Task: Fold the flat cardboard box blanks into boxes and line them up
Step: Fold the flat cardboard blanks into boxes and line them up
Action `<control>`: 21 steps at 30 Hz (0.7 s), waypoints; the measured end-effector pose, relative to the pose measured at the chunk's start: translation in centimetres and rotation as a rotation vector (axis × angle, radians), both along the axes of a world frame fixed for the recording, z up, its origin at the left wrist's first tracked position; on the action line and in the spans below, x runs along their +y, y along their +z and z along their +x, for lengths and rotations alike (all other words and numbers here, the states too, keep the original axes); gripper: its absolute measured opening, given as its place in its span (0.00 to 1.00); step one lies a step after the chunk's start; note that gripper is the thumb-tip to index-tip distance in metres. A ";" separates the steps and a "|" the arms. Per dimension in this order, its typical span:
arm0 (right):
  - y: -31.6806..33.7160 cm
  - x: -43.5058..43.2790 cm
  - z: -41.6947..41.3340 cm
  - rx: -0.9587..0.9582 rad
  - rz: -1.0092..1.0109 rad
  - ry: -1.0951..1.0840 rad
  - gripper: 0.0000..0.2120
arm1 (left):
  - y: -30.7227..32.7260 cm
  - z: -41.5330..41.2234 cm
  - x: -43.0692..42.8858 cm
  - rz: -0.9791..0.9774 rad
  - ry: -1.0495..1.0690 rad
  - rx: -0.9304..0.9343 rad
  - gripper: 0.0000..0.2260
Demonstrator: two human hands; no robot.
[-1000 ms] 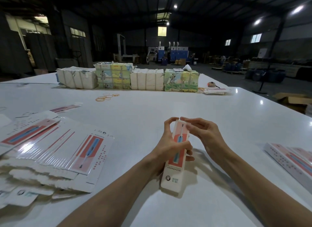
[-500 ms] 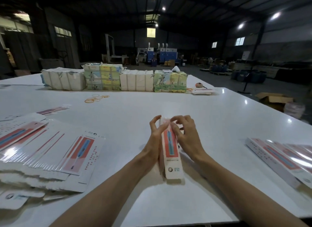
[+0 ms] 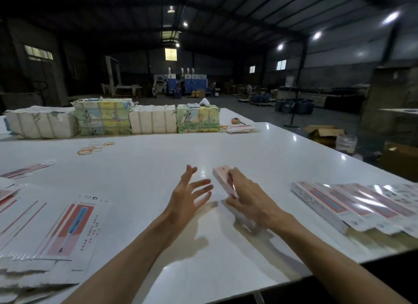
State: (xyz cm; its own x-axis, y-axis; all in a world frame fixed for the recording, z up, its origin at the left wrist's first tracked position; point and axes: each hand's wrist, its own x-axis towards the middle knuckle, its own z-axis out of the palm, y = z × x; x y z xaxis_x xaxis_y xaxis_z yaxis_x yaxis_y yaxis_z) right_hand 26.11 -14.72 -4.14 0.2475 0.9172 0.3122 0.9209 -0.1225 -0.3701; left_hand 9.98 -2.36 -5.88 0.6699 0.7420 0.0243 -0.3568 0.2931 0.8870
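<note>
While right hand (image 3: 248, 199) grips folded box (image 3: 222, 178), left hand (image 3: 186, 199) splayed, fingers apart

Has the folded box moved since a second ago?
Yes: the right hand carries the folded box rightward, nearer the row of finished boxes; the left hand has let go.

No wording can be read: the red print and small logos on the near-left flat blanks (image 3: 74, 226) are too blurred.

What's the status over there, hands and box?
Left hand open, holding nothing. Right hand grips the folded box. Nothing visible between it and the row of finished boxes on the right.
</note>
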 end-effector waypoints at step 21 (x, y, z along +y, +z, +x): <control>0.1 -8.8 11.0 -0.385 -0.258 -0.435 0.29 | -1.3 -0.7 0.7 0.420 -0.213 0.178 0.16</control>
State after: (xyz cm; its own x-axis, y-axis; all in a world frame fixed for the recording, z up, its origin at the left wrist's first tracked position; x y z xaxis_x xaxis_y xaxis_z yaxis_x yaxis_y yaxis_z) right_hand 37.14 -23.54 -4.04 0.5284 0.8156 0.2359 0.8281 -0.5564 0.0689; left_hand 9.28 -1.69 -7.19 0.8262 0.5393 0.1630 -0.1600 -0.0528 0.9857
